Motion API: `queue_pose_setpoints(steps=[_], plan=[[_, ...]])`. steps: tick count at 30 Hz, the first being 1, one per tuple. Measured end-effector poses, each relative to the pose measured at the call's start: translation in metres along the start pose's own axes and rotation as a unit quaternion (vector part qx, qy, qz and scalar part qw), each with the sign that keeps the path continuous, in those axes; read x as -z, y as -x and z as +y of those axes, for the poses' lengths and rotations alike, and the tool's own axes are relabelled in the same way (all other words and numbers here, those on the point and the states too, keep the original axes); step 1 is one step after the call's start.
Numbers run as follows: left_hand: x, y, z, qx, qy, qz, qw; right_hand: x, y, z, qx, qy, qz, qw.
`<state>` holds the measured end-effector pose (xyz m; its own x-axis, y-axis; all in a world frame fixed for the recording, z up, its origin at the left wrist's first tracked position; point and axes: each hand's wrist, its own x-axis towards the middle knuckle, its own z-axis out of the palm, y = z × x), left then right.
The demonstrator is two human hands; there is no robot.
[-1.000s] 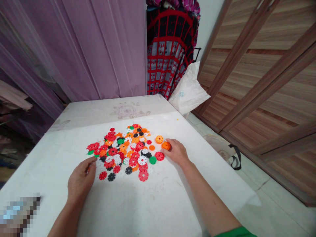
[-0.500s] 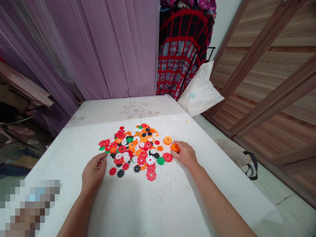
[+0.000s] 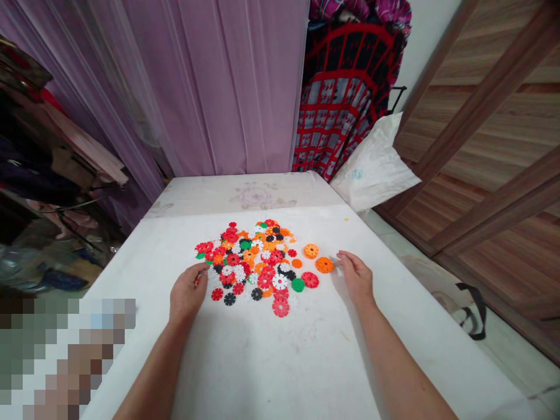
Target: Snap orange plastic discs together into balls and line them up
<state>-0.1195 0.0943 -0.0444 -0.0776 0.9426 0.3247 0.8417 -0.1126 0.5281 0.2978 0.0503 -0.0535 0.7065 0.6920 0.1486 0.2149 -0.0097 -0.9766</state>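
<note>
A heap of small notched plastic discs (image 3: pixel 280 282) in red, orange, white, black and green lies spread on the white table. To its right sit an orange disc piece (image 3: pixel 324 265), thick like stacked discs, and a similar yellow-orange piece (image 3: pixel 311 251) just behind it. My right hand (image 3: pixel 357 281) hovers beside the nearer orange piece, fingers apart and holding nothing. At the heap's left edge, my left hand (image 3: pixel 187 293) is curled with thumb and fingers together. A bit of orange-red shows inside its grip, too small to make out.
The white table (image 3: pixel 271 373) has a floral cover at its far end. Purple curtains (image 3: pixel 231 87) hang behind it. A white bag (image 3: pixel 371 166) stands past the right edge, near wooden cabinet doors (image 3: pixel 494 146). Clothes (image 3: pixel 83 134) hang at left.
My right hand has let go of the orange disc piece and drawn back to the right, leaving it on the table. My left hand stays curled by the heap. The view has shifted slightly left.
</note>
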Motion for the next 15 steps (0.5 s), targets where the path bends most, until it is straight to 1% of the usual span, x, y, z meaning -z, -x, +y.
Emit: queue_pose_setpoints(steps=[3, 5, 11, 15], plan=[[0.001, 0.001, 0.002, 0.000, 0.001, -0.004, 1.000, 0.003, 0.001, -0.002, -0.028, -0.050, 0.036, 0.998], [0.001, 0.001, 0.004, 0.000, 0.001, -0.001, 1.000, 0.004, 0.001, -0.002, -0.035, -0.072, 0.049, 0.996], [0.003, 0.001, 0.008, 0.011, -0.002, 0.002, 1.000, 0.005, 0.011, -0.003, -0.038, -0.085, 0.063, 0.994], [0.004, 0.001, 0.009, 0.018, -0.008, 0.000, 1.000, 0.007, 0.022, -0.007, -0.030, -0.067, 0.051, 0.996]])
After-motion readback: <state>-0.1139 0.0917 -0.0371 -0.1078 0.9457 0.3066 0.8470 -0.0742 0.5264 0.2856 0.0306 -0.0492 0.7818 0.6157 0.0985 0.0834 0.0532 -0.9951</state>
